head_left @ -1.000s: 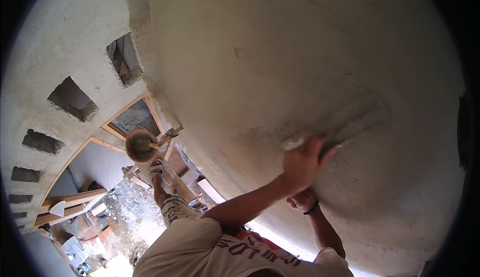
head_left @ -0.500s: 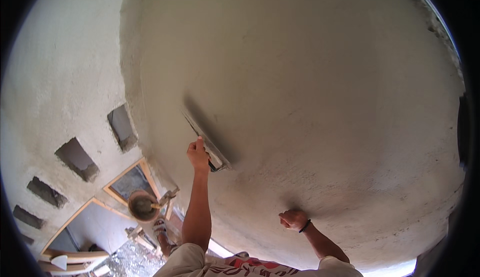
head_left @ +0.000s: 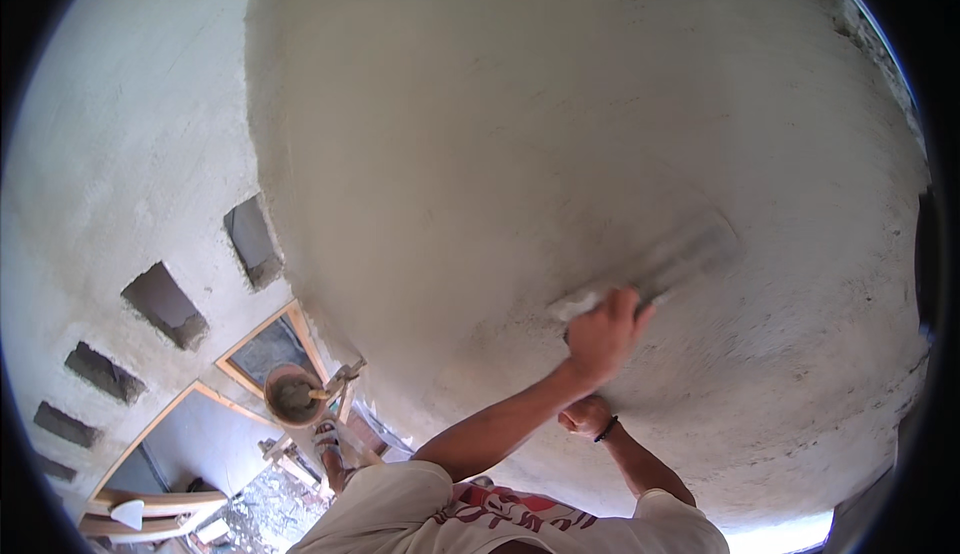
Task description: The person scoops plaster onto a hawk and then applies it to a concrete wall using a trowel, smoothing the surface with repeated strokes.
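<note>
Plastering trowel [head_left: 665,269] laid flat against the wet, grey plastered wall [head_left: 560,124], right of centre in the head view, its long blade blurred. The left hand [head_left: 603,334] is clenched around the trowel's handle at the blade's lower-left end; the forearm rises to it from the lower edge. The right hand [head_left: 585,416], a dark band at the wrist, sits just below as a closed fist near the wall; whether its grip encloses anything cannot be told. Judged from its shape, the trowel is stiff, thin and fairly light, best taken by the handle over the blade's middle, since the edges are narrow and wet plaster makes the blade slippery. Below left, a round pan of mortar [head_left: 293,395] rests on wooden scaffolding [head_left: 300,459]; rectangular wall openings [head_left: 165,304] lie further left.
</note>
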Tool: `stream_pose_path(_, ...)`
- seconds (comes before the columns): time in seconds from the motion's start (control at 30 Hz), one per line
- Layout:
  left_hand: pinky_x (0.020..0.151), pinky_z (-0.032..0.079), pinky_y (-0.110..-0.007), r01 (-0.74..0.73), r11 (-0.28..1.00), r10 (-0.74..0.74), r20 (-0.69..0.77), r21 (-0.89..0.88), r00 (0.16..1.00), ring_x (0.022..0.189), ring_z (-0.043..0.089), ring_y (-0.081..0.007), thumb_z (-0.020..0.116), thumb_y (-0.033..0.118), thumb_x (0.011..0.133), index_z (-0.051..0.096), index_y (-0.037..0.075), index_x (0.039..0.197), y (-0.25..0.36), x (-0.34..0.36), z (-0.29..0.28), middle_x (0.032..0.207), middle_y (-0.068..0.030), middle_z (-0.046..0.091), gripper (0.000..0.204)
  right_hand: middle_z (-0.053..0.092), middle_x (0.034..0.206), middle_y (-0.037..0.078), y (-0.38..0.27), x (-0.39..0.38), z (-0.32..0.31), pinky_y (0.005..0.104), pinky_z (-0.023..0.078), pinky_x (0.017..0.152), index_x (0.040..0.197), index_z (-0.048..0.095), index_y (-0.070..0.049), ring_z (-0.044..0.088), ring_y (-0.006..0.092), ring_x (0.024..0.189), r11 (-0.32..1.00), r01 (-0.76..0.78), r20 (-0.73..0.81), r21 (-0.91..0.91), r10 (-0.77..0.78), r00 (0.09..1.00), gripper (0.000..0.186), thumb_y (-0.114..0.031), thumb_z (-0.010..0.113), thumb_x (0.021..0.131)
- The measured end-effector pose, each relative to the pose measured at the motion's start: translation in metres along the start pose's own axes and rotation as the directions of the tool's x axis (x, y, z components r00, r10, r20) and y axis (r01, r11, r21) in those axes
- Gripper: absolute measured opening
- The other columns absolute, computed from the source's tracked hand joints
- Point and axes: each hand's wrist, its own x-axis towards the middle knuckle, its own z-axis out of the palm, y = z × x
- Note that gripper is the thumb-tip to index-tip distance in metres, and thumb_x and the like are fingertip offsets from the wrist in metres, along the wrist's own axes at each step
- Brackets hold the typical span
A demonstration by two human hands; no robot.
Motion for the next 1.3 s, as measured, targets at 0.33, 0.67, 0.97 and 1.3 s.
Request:
stream_pose_path(0.33, 0.038, 0.038, -0.026, 0.556, 0.528, -0.789, -0.129, -0.642, 0.601, 0.041, 0.042, -0.0066, 0.062, 0.032, 0.089, 0.056, 0.005, 0.082, -0.209, -0.040, -0.094, 0.058, 0.0019, 0.046, 0.029, 0.056, 0.062, -0.001, -0.012, 0.004, -0.013, 0.0315, 0.047, 0.047, 0.085, 0.058, -0.013, 0.058, 0.0167, 0.053, 0.998, -0.053, 0.017, -0.029, 0.054, 0.998, 0.023, -0.006, 0.066, 0.065)
stream_pose_path(0.67, 0.055, 0.047, -0.039, 0.321, 0.936, -0.353, -0.360, -0.147, 0.864, 0.057, 0.060, -0.0307, 0.064, 0.035, 0.086, 0.059, 0.002, 0.091, -0.114, 0.065, -0.067, 0.067, -0.0175, 0.061, 0.035, 0.054, 0.057, 0.001, -0.015, 0.006, -0.015, 0.0322, 0.046, 0.045, 0.083, 0.060, -0.012, 0.056, 0.0177, 0.049, 1.000, -0.024, -0.022, -0.018, 0.023, 0.999, 0.021, -0.005, 0.066, 0.064)
stream_pose_path(0.97, 0.047, 0.049, -0.040, -0.135, 0.989, 0.142, 0.130, -0.064, 0.981, 0.058, 0.063, -0.0269, 0.061, 0.042, 0.086, 0.052, 0.008, 0.093, -0.013, -0.042, -0.003, 0.074, -0.0103, 0.059, 0.036, 0.064, 0.072, 0.006, -0.008, 0.014, -0.007, 0.0374, 0.049, 0.051, 0.083, 0.064, -0.013, 0.061, 0.0263, 0.058, 0.984, 0.098, -0.112, -0.149, -0.115, 0.987, 0.017, -0.013, 0.068, 0.066)
stream_pose_path(1.3, 0.039, 0.036, -0.030, 0.591, 0.412, -0.870, -0.106, -0.693, 0.482, 0.043, 0.043, -0.0114, 0.065, 0.032, 0.087, 0.055, 0.000, 0.076, -0.291, -0.012, -0.150, 0.056, -0.0016, 0.047, 0.035, 0.052, 0.055, 0.000, -0.014, 0.010, 0.001, 0.0322, 0.043, 0.041, 0.077, 0.058, -0.014, 0.055, 0.0178, 0.047, 0.995, -0.094, -0.030, 0.042, 0.095, 0.995, 0.016, -0.005, 0.064, 0.064)
